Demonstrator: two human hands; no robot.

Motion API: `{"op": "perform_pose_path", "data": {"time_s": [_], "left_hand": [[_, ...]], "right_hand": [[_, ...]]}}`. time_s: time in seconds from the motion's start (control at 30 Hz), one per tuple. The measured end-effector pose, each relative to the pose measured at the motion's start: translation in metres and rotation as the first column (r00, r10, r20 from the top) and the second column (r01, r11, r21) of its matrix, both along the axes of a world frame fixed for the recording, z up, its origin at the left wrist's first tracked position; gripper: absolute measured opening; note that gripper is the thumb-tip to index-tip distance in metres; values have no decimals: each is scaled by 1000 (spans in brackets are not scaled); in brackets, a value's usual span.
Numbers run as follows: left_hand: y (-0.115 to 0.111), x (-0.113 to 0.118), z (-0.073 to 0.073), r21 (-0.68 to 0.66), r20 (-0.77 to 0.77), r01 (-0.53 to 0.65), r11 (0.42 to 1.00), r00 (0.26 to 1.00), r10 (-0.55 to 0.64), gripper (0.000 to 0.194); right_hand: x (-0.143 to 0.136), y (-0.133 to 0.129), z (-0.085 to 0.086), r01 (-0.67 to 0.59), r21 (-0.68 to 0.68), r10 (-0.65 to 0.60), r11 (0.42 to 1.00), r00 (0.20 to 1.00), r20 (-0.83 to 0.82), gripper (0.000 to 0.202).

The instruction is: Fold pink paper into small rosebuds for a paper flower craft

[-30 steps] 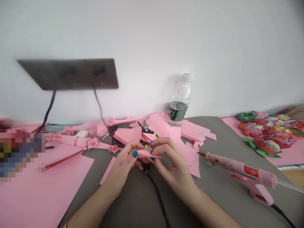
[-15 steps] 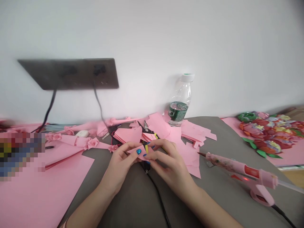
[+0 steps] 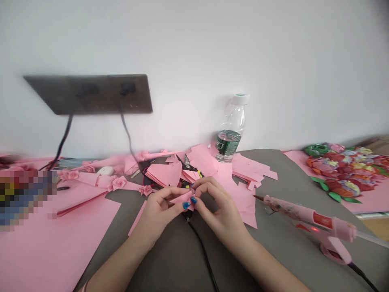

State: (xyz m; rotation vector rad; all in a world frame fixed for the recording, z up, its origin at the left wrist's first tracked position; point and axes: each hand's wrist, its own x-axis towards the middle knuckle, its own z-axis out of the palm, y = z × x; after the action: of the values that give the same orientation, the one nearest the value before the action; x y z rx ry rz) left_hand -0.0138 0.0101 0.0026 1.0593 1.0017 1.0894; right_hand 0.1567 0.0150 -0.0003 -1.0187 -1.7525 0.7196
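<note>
A plain white wall [image 3: 188, 48] fills the upper view, evenly lit and faintly shaded toward the right corner. On its left side is a dark, wide socket panel [image 3: 103, 106], blurred, with what look like two plugs in it; a black cord [image 3: 64, 136] and a thinner grey cord [image 3: 127, 136] hang down from it. Against the wall stands a grey-topped table [image 3: 270, 162]. At the far right edge, below the tabletop, a strip of tan, possibly wooden floor [image 3: 378, 228] shows.

Right side: bare grey tabletop [image 3: 273, 251], passable between the scattered pink paper scraps [image 3: 234, 194] and the pink glue gun [image 3: 316, 219]. Obstacles: black cable [image 3: 202, 247] running toward the near edge; bottle [image 3: 229, 134] behind the scraps.
</note>
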Motion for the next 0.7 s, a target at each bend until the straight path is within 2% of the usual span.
{"op": "perform_pose_path", "data": {"time_s": [0.13,0.4,0.7], "left_hand": [[1,1,0,61,-60,-11,998,998,15,20],[1,1,-2,12,0,-49,999,999,49,23],[0,2,-2,-3,18,-46,999,999,46,19]], "right_hand": [[-1,0,0,-1,-11,1,1000,1000,-9,15],[-2,0,0,-49,-97,34,994,988,-150,13],[-1,1,-1,-96,-168,64,981,981,-185,12]]}}
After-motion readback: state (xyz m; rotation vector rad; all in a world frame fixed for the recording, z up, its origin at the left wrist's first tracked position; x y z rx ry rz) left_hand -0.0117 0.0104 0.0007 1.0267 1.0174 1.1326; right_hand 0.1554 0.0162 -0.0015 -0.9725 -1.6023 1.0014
